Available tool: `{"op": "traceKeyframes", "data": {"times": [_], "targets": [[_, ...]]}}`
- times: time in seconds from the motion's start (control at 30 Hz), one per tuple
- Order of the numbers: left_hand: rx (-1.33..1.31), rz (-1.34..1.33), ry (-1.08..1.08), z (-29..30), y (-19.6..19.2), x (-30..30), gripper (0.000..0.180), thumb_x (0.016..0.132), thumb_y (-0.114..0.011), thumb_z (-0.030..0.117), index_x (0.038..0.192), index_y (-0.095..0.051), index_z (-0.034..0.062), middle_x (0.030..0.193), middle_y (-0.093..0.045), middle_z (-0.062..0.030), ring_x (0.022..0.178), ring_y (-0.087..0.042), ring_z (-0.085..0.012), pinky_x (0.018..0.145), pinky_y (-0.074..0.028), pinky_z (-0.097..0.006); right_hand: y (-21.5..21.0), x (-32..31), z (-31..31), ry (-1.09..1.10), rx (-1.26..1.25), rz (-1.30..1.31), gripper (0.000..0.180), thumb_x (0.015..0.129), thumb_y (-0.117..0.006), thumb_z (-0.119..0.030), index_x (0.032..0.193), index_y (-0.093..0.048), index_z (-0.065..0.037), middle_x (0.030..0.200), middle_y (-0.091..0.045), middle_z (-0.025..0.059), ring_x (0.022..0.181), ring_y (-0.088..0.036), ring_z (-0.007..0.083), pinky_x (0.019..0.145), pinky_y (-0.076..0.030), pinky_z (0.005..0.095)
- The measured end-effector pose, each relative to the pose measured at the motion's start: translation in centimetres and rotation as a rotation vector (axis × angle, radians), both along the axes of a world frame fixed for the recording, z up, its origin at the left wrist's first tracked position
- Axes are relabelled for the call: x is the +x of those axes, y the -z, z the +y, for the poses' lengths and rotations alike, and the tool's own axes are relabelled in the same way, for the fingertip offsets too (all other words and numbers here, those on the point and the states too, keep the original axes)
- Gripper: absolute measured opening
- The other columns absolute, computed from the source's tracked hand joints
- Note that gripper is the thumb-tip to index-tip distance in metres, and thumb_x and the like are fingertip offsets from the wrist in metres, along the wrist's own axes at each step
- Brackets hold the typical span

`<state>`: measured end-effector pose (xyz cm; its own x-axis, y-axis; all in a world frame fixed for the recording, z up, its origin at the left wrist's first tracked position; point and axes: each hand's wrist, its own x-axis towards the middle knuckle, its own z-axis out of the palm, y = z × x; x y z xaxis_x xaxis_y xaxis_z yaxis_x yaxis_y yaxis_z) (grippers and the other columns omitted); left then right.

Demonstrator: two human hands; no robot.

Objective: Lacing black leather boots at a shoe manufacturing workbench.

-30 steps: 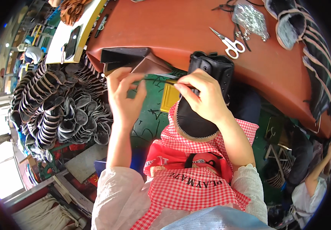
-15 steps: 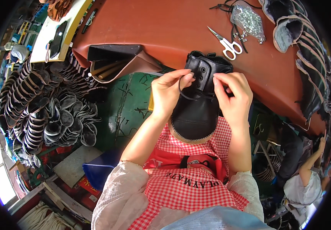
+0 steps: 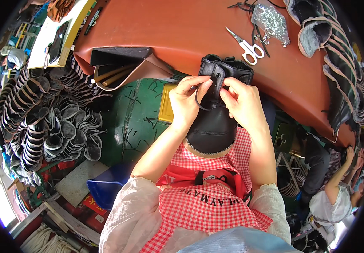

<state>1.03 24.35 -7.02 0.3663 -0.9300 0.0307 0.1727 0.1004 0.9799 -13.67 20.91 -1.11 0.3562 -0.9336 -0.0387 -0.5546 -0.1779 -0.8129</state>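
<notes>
A black leather shoe upper (image 3: 212,126) with a zigzag-stitched edge reaches from my lap to the table's edge. Metal eyelets show on its flap (image 3: 218,76). A thin black shoelace (image 3: 199,101) loops down from my left hand (image 3: 185,101), whose thumb and forefinger are closed on it beside the eyelets. Across the flap, my right hand (image 3: 244,101) has its fingertips pinched together against the leather. What lies between those fingertips is hidden.
White-handled scissors (image 3: 249,49) and a clear bag of small metal parts (image 3: 270,23) lie on the brown-covered table (image 3: 156,25). Stacked black uppers stand at right (image 3: 346,71) and left (image 3: 32,114). A leather pocket with rods (image 3: 119,74) hangs at the table edge. Another person (image 3: 331,198) works at far right.
My right hand has moved left and closer to my left hand, over the eyelet flap. The upper has shifted slightly left in view. The left hand keeps its pinch on the lace.
</notes>
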Motion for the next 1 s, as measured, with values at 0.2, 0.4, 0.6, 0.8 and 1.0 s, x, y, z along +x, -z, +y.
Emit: {"op": "traceKeyframes", "data": {"times": [0.2, 0.4, 0.6, 0.8, 1.0], "targets": [[-0.072, -0.081, -0.009, 0.0, 0.5, -0.2, 0.013, 0.080, -0.074, 0.001, 0.093, -0.073, 0.0017, 0.087, -0.066, -0.0061, 0.080, -0.061, -0.0123, 0.073, -0.050, -0.023, -0.5, 0.2, -0.3, -0.044, 0.131, -0.044, 0.013, 0.084, -0.062, -0.005, 0.096, -0.060, 0.000, 0.061, -0.060, 0.0165, 0.054, -0.062, 0.0310, 0.051, -0.047, 0.0372], [-0.072, -0.192, -0.008, 0.2, 0.2, -0.2, 0.014, 0.079, -0.074, 0.000, 0.092, -0.073, 0.0009, 0.086, -0.067, -0.0066, 0.082, -0.062, -0.0140, 0.074, -0.050, -0.025, 0.3, 0.3, -0.4, -0.086, -0.072, 0.013, 0.007, 0.084, -0.059, -0.005, 0.085, -0.055, 0.001, 0.066, -0.060, 0.0201, 0.060, -0.061, 0.0369, 0.054, -0.047, 0.0419], [0.031, -0.067, 0.212, 0.5, -0.3, 1.8, 0.036, 0.080, -0.067, -0.008, 0.115, -0.064, 0.0013, 0.111, -0.059, -0.0078, 0.097, -0.062, -0.0141, 0.085, -0.053, -0.025, -0.3, -3.8, 0.3, 0.076, 0.255, -0.430, 0.004, 0.084, -0.063, -0.002, 0.087, -0.061, -0.002, 0.054, -0.052, -0.0021, 0.043, -0.050, 0.0060, 0.040, -0.037, 0.0217], [-0.174, -0.591, 0.261, -1.3, -4.8, 2.0, 0.026, 0.081, -0.069, 0.002, 0.107, -0.069, 0.0059, 0.104, -0.065, -0.0105, 0.098, -0.063, -0.0209, 0.086, -0.051, -0.032, -0.3, -14.7, 1.3, 0.013, 0.242, -1.725, 0.031, 0.081, -0.055, -0.009, 0.105, -0.052, 0.009, 0.049, -0.038, -0.0035, 0.035, -0.031, 0.0055, 0.039, -0.029, 0.0197], [-0.433, -0.754, 0.746, -3.6, -7.1, -2.1, 0.023, 0.084, -0.068, 0.009, 0.106, -0.069, 0.0039, 0.101, -0.066, -0.0100, 0.097, -0.061, -0.0245, 0.087, -0.047, -0.034, -1.8, -9.2, 3.7, 0.121, -0.017, -0.665, 0.006, 0.083, -0.058, 0.001, 0.089, -0.057, 0.002, 0.059, -0.053, 0.0006, 0.047, -0.050, 0.0054, 0.043, -0.036, 0.0182]]}}
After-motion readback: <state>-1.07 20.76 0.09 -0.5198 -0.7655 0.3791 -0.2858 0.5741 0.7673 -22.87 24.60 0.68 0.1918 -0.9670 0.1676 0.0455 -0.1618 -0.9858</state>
